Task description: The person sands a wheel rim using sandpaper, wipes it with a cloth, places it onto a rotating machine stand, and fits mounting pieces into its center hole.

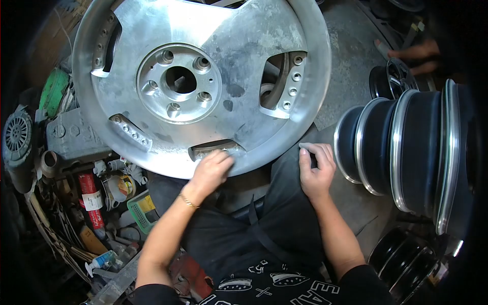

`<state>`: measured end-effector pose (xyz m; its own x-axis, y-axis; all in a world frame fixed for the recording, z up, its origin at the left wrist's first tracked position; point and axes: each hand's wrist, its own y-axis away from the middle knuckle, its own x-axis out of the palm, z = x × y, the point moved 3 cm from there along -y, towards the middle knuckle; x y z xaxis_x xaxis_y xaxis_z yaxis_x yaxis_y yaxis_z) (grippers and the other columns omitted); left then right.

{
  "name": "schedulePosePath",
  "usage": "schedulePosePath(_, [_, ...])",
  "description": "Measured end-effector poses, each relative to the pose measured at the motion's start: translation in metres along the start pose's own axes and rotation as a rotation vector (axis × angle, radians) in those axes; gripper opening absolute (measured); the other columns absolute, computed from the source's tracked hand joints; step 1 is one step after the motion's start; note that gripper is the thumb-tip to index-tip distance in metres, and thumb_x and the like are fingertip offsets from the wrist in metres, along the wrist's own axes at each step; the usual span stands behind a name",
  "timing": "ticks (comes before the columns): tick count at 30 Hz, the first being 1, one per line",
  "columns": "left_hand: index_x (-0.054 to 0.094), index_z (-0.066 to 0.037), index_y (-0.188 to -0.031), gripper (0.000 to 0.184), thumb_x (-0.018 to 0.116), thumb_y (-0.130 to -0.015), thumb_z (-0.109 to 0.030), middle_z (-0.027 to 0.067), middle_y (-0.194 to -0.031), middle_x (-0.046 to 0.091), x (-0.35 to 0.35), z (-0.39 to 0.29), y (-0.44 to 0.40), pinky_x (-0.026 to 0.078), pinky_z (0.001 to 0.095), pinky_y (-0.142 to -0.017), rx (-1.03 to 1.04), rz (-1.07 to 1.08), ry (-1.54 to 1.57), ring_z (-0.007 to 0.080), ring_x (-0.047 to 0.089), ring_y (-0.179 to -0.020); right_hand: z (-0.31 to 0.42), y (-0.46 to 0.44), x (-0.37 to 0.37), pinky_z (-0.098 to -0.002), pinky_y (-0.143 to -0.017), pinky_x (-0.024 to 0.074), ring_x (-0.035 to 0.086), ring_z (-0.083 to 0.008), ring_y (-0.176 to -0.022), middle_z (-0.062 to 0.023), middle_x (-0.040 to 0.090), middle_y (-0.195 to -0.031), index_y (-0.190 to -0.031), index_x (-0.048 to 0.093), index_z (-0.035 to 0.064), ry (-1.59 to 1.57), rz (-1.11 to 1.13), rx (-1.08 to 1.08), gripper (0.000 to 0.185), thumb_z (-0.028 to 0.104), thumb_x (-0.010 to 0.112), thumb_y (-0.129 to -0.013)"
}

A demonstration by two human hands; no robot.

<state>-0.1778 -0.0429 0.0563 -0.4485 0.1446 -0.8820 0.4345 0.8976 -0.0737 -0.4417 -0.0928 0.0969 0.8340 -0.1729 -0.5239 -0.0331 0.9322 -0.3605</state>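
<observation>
A large silver wheel rim with a round hub and several slots fills the upper middle, in front of my knees. My left hand is at the rim's lower slot, fingers curled against its edge; whatever lies under the fingertips is hidden. My right hand is to the right of the rim, apart from it, over my right knee. Its thumb and index finger pinch a small grey piece.
Several dark wheels with shiny lips stand in a row at the right. Another person's hand is near a small dark wheel at the upper right. On the left are a red can, a green basket, tools and metal parts.
</observation>
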Motion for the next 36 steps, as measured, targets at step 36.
schedulePosePath(36, [0.059, -0.005, -0.094, 0.027, 0.062, -0.068, 0.000, 0.0098, -0.095, 0.060, 0.011, -0.021, -0.023, 0.050, 0.0378, -0.082, -0.028, -0.040, -0.074, 0.0280, 0.059, -0.093, -0.005, -0.001, -0.005, -0.0366, -0.075, 0.0475, 0.059, -0.0286, -0.080, -0.0112, 0.065, -0.083, -0.087, 0.067, 0.0016, -0.015, -0.013, 0.005, 0.008, 0.002, 0.065, -0.079])
